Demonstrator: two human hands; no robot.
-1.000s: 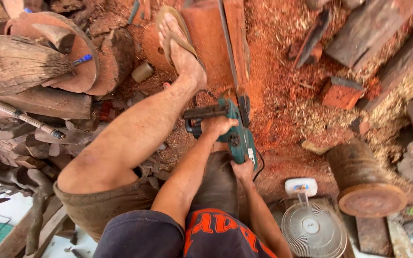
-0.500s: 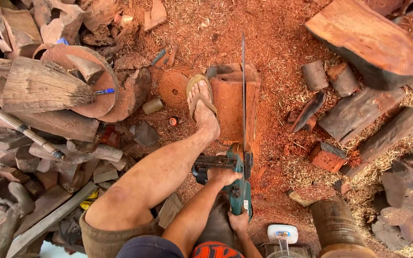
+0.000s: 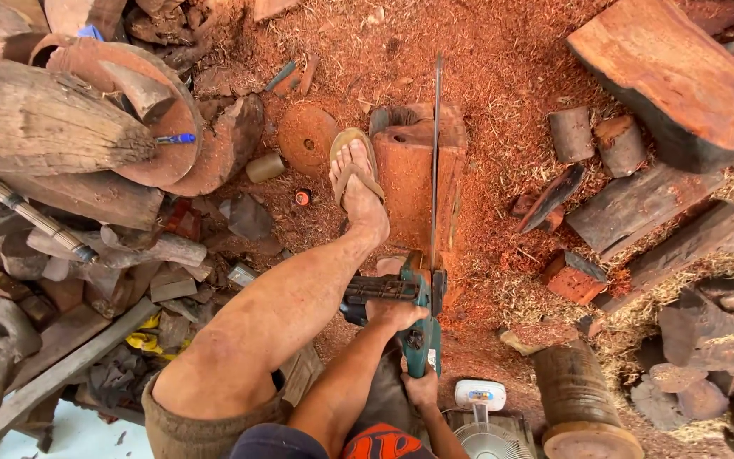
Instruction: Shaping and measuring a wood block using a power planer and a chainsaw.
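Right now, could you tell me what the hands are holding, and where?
Both grip a teal chainsaw: left hand on the front handle, right hand on the rear handle.

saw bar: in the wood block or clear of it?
In. The chainsaw bar runs lengthwise along the top of the reddish block, sunk into a cut; the sandalled foot pins the block's left side.

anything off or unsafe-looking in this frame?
Yes. A foot in an open sandal braces the wood block right beside the chainsaw bar. Sawdust covers the ground.
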